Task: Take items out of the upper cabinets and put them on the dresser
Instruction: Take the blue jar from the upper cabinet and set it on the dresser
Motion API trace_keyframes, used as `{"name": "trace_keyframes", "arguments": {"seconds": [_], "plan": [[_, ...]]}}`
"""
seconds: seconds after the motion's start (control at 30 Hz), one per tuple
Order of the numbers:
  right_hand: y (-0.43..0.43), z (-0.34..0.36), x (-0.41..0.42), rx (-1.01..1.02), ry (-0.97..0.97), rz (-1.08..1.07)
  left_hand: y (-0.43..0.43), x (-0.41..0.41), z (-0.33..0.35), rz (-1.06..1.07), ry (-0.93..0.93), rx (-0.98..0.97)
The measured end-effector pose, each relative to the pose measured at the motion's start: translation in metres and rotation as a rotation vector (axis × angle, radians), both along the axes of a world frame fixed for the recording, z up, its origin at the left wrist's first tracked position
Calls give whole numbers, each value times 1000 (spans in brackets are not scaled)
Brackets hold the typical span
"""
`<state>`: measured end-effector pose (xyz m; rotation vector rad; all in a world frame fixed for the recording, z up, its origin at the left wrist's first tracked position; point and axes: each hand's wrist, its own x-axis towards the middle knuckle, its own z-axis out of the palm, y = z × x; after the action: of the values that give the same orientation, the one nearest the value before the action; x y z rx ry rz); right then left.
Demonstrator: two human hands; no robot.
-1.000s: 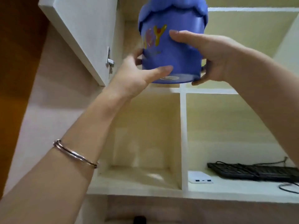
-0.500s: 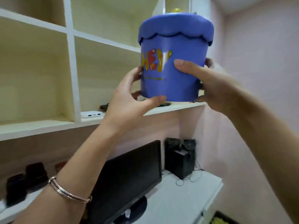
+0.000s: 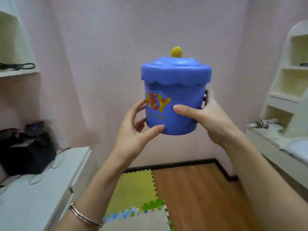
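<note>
I hold a blue lidded pot (image 3: pixel 180 95) upright in mid-air, in front of a pink wall. It has a wavy-edged lid with a yellow knob and coloured letters "HEY" on its side. My left hand (image 3: pixel 133 132) grips its lower left side, thumb under the rim of the base. On the lower right, my right hand (image 3: pixel 211 120) clasps it with the thumb across the front. A white dresser (image 3: pixel 273 147) with open shelves above it stands at the right edge. The upper cabinets are out of view.
A white desk (image 3: pixel 41 185) at the left carries black speakers (image 3: pixel 28 147) and loose cables. A shelf (image 3: pixel 18 72) above it holds a black cable. Below lie a wooden floor (image 3: pixel 200 194) and green foam mats (image 3: pixel 135 189).
My view has swung right, away from the cabinet shelves and monitor, to the room's corner. The pot came down from cabinet height and is now seen from slightly above, still in both hands.
</note>
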<state>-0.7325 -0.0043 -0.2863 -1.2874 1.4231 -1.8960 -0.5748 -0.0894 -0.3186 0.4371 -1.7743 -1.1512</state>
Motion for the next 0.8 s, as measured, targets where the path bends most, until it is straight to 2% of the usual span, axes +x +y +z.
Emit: {"name": "trace_keyframes", "arguments": {"seconds": [0.33,0.53,0.8], "plan": [[121,-74,-212,50,-93,-484,60,-259,-71,-449,-92,41],[195,-123,-294,122,-160,-716,113,-379,-120,-719,-158,151],[240,-166,-403,192,-220,-944,143,-522,-160,-899,-226,161]]}}
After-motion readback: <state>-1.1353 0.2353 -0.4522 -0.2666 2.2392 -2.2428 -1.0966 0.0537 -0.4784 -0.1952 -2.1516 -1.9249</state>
